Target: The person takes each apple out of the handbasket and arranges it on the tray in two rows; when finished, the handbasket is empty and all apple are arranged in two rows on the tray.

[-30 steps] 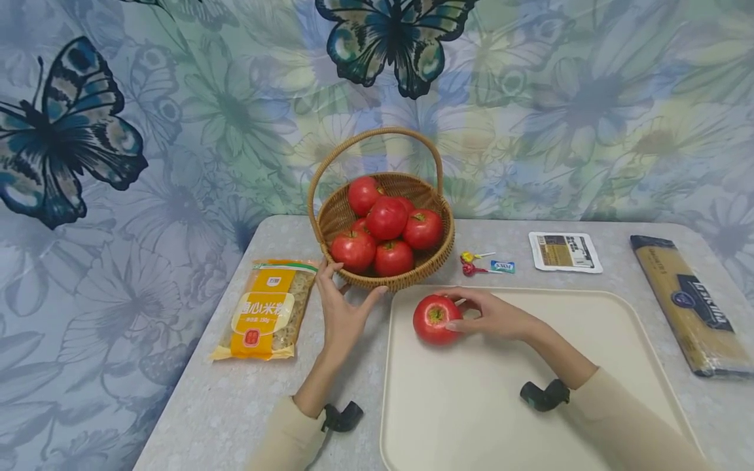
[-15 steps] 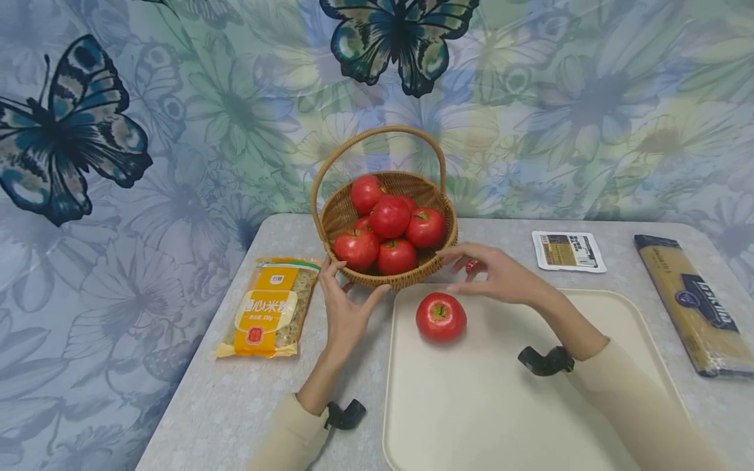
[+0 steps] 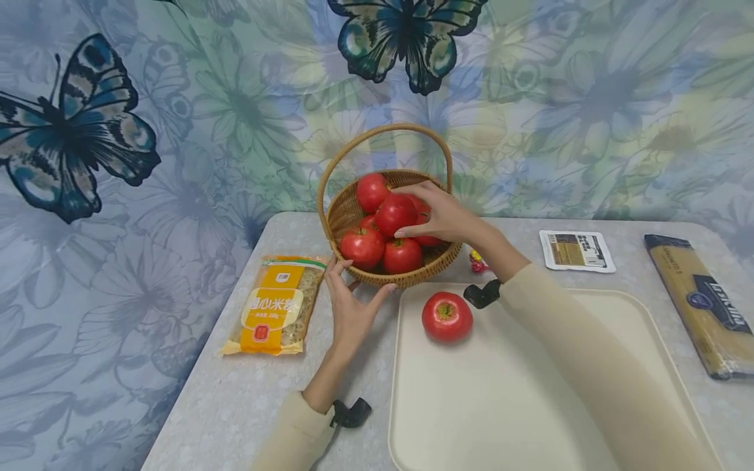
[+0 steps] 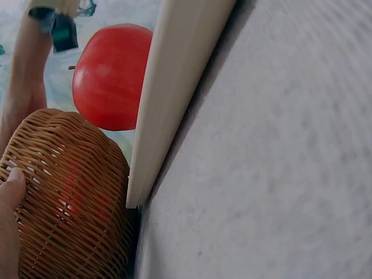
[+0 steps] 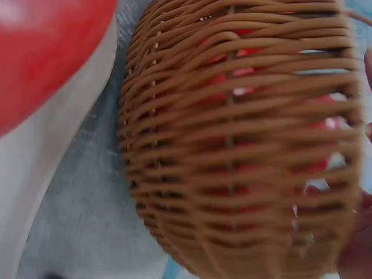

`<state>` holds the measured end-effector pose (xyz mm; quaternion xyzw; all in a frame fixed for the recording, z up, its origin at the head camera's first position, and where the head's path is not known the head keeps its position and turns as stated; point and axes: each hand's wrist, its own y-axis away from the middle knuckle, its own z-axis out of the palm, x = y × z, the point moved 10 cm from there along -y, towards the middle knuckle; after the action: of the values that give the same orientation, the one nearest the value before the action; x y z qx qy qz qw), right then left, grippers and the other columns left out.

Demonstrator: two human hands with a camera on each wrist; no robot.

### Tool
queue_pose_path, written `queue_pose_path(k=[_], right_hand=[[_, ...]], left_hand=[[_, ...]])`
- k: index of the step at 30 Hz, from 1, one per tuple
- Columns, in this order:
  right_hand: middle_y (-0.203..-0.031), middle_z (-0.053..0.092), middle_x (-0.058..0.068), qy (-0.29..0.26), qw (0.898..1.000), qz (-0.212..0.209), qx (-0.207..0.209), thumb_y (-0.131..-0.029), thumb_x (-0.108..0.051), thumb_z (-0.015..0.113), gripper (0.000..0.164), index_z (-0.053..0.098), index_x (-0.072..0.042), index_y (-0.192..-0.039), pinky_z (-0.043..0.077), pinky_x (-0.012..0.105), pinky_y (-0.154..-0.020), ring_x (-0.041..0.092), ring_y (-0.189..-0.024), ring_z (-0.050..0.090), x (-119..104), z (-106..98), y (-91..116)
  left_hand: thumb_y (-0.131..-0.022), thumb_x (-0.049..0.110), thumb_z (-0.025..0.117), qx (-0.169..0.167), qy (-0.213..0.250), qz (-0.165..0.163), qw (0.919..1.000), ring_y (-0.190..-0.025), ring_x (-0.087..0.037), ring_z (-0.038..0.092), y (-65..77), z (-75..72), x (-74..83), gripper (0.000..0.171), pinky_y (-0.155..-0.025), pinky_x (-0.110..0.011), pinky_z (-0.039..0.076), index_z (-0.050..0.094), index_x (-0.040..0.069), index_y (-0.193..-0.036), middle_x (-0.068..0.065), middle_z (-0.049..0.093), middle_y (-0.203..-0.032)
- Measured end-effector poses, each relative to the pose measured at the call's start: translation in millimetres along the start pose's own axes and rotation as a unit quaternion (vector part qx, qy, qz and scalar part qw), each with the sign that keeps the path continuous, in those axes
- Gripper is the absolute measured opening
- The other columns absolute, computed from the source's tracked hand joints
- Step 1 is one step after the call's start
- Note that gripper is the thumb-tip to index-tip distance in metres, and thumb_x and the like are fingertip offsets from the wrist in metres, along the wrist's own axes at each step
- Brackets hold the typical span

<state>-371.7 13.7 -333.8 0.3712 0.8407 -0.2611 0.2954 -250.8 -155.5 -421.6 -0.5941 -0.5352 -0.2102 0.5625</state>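
Left hand (image 3: 351,315), spread wide, presses the basket (image 3: 438,264). Right hand (image 3: 440,212) curls round the upper apple (image 3: 394,214) inside. Loose apple (image 3: 448,317) sits on tray (image 3: 501,386), right of left hand.

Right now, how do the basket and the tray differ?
Shape: the basket is deep and rounded with a tall arched handle; the tray is flat with a low rim.
Look: the basket is brown wicker, the tray smooth cream.
Load: the basket holds several apples, the tray one.
Shared: both sit on the gray table and carry red apples.
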Motion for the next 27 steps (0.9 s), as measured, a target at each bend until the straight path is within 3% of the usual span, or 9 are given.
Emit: queue_pose_path(k=[6,15,23,27], right_hand=[[-0.141,0.046,0.010,0.006,1.000,0.022,0.006,-0.080,-0.044,0.080,0.072,0.051,-0.021,-0.141,0.039,0.053,-0.107,0.027,-0.131,0.041,14.2,12.7,-16.4],[-0.136,0.046,0.012,0.037,0.998,0.044,-0.022,-0.078,-0.044,0.082,0.077,0.047,-0.027,-0.144,0.046,0.054,-0.102,0.030,-0.123,0.050,21.8,25.3,-24.0],[-0.135,0.049,0.012,0.059,0.997,0.050,-0.011,-0.078,-0.039,0.083,0.072,0.048,-0.027,-0.139,0.047,0.054,-0.100,0.032,-0.122,0.052,22.1,25.8,-28.0],[-0.134,0.054,0.007,0.055,0.998,0.032,0.008,-0.077,-0.037,0.084,0.068,0.050,-0.023,-0.134,0.047,0.051,-0.101,0.029,-0.123,0.052,18.8,20.7,-26.2]], left_hand=[[-0.076,0.017,0.086,-0.002,0.015,0.003,0.9999,-0.143,-0.037,0.025,0.7,-0.1,20.4,0.078,-0.097,-0.058,0.048,0.033,-0.004,-0.128,-0.027,0.015,-0.155],[-0.074,0.034,0.086,0.002,-0.013,-0.006,0.9999,-0.144,-0.024,0.027,-0.6,-1.0,-3.0,0.080,-0.097,-0.047,0.051,0.034,0.011,-0.129,-0.012,0.017,-0.158],[-0.075,0.038,0.085,0.005,-0.016,0.008,0.9998,-0.143,-0.022,0.028,0.0,-1.5,-1.9,0.079,-0.094,-0.044,0.052,0.034,0.013,-0.129,-0.010,0.018,-0.158],[-0.075,0.038,0.085,0.003,-0.017,0.008,0.9998,-0.143,-0.023,0.028,0.9,0.5,-1.7,0.078,-0.094,-0.044,0.053,0.034,0.012,-0.128,-0.010,0.018,-0.158]])
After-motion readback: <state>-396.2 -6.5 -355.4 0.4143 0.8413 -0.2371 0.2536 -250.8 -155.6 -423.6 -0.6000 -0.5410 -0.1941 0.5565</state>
